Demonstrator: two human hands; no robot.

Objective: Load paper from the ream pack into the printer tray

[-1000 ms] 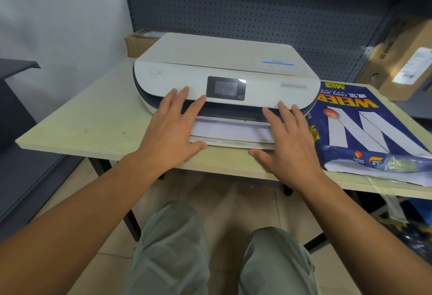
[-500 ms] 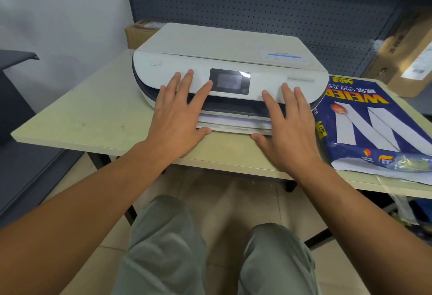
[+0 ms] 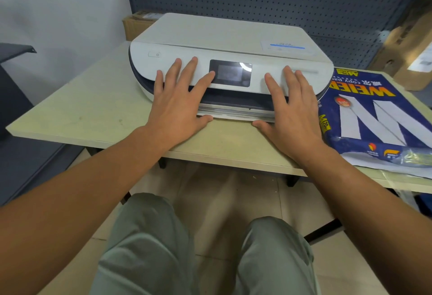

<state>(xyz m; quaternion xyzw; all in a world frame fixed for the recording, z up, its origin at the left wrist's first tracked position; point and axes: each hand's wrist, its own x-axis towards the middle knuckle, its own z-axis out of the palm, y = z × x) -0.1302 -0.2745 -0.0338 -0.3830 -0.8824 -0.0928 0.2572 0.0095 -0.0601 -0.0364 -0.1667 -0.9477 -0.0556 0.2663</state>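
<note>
A white printer [image 3: 224, 37] with a small dark screen stands on a beige table [image 3: 81, 112]. Its paper tray [image 3: 233, 114] sticks out only a little at the front bottom, with white paper edges showing. My left hand [image 3: 177, 105] lies flat over the tray's left end, fingers spread up onto the printer's front panel. My right hand [image 3: 292, 112] lies flat over the tray's right end in the same way. Neither hand grips anything. The blue ream pack [image 3: 374, 117], torn open at its near end, lies to the right of the printer.
Cardboard boxes [image 3: 406, 53] sit at the back right, and another box [image 3: 138, 23] behind the printer. A dark pegboard wall stands behind the table. A dark shelf [image 3: 14, 49] is at the left. My knees are below the table's front edge.
Both hands have slid forward toward the printer, and the tray with its paper has gone further in; much less of it sticks out than a second ago.
</note>
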